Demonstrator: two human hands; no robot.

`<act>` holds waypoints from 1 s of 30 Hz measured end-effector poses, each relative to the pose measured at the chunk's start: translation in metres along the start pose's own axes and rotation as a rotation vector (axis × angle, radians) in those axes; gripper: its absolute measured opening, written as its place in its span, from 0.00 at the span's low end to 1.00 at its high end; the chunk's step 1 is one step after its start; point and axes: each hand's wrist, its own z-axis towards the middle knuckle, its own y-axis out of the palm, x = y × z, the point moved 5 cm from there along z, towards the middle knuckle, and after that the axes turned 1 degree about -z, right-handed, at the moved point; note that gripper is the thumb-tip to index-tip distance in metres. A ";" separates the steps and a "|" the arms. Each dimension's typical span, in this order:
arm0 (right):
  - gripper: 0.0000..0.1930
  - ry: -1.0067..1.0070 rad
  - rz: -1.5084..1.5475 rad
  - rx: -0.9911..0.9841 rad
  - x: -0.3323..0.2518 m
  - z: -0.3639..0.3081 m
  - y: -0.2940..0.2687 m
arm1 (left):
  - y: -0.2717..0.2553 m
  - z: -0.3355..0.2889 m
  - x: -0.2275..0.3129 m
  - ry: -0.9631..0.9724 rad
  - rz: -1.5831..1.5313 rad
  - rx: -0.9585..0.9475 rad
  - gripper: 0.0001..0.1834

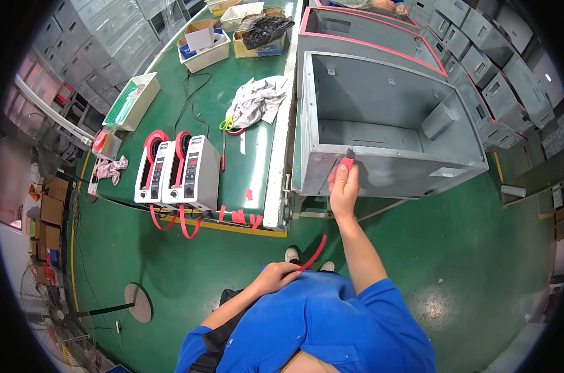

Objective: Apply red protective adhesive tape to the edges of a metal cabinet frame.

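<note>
My left hand [274, 278] is closed in front of my body on a strip of red tape [317, 252], whose free end curves up to the right. Stretched out ahead, my right hand [344, 191] pinches a small red piece with a dark tip [346, 163]. I cannot tell whether that piece is tape or a tool. It is at the near left rim of an open grey metal box [381, 171]. The inside of this box shows a small block-like part at its right wall. Its near rim is bare grey.
Two tape dispensers [195, 174] with red rolls stand on the green table [251, 165], tape tails hanging over its edge. Beyond them lie scissors [226, 124], a rag [257, 99] and bins [204, 56]. Red-rimmed boxes [369, 37] line up behind; another person's hand [383, 5] shows there.
</note>
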 end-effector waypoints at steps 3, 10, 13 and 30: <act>0.13 -0.061 -0.090 -0.054 0.000 0.000 0.009 | 0.001 0.002 -0.003 -0.007 -0.009 -0.019 0.10; 0.14 -0.073 -0.189 -0.104 -0.008 0.000 0.010 | 0.000 0.004 0.000 -0.001 -0.010 -0.046 0.11; 0.13 -0.058 -0.133 0.020 -0.006 0.003 -0.001 | 0.000 0.003 0.000 -0.012 -0.011 -0.038 0.11; 0.14 -0.076 -0.207 -0.090 -0.014 0.002 0.007 | 0.001 0.005 0.002 -0.008 -0.025 -0.059 0.11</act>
